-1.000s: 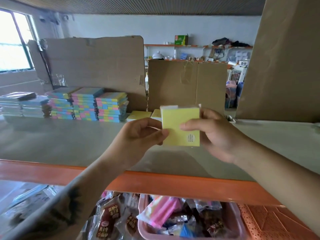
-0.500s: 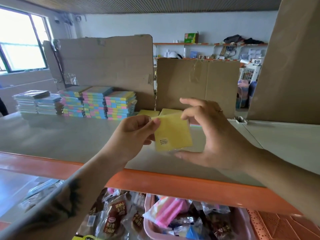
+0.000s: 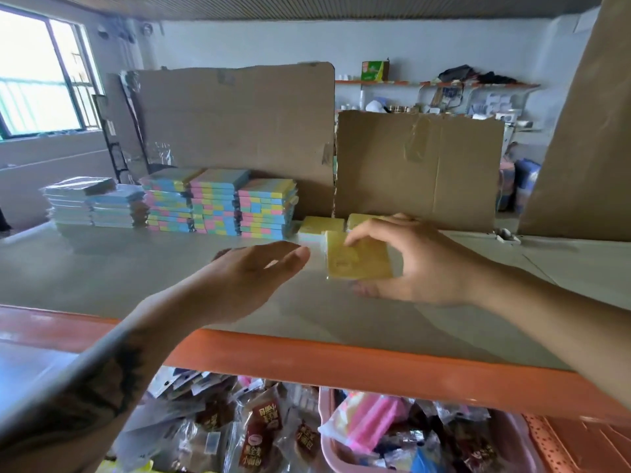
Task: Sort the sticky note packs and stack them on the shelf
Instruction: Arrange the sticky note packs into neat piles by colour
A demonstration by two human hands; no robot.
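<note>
Yellow sticky note pack point(image 3: 358, 256) pinched by right hand point(image 3: 418, 264) over shelf point(image 3: 102, 278); left hand point(image 3: 252, 273) released alongside; pink basket point(image 3: 341, 452) of wrapped packets point(image 3: 362, 425) below both hands.

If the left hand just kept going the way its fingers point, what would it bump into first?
Most likely the yellow sticky note pack gripped by the right hand. The left hand, fingers straight, points rightward at its near edge. Depth is unclear; it might pass just in front.
</note>
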